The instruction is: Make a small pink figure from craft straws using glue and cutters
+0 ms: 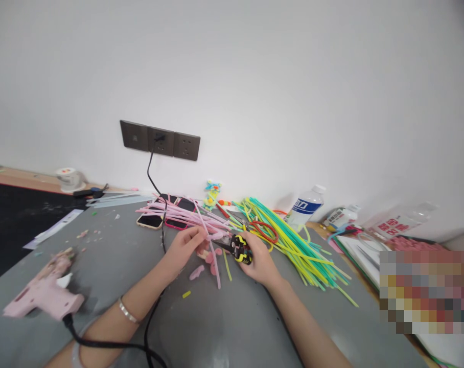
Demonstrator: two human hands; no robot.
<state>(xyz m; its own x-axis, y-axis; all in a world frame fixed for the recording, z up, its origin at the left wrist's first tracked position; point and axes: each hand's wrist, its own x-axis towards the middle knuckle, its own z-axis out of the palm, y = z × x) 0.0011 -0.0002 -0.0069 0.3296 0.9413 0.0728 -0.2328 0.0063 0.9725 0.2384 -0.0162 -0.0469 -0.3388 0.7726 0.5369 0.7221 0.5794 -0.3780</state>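
Note:
My left hand (186, 249) is closed, its fingertips pinching a long pink pipe cleaner (215, 263) that slants down past them. In my right hand (259, 259) is a pair of black-and-yellow pliers (237, 249), with its jaws pointing left at the pink piece. My fingers partly hide where the jaws meet it. Just below both hands, a curled pink piece (213, 261) and a short lilac piece (196, 272) lie on the grey table. A small yellow offcut (186, 294) is nearer to me. Behind my left hand spreads a bundle of pink pipe cleaners (186, 214).
A pink glue gun (44, 294) lies at left, its black cord (109, 345) crossing under my left arm. Green and yellow pipe cleaners (293, 245) fan out at right, beside a bottle (305, 207). Red-handled scissors (268, 231) rest behind my right hand. Phones (149, 221) lie behind.

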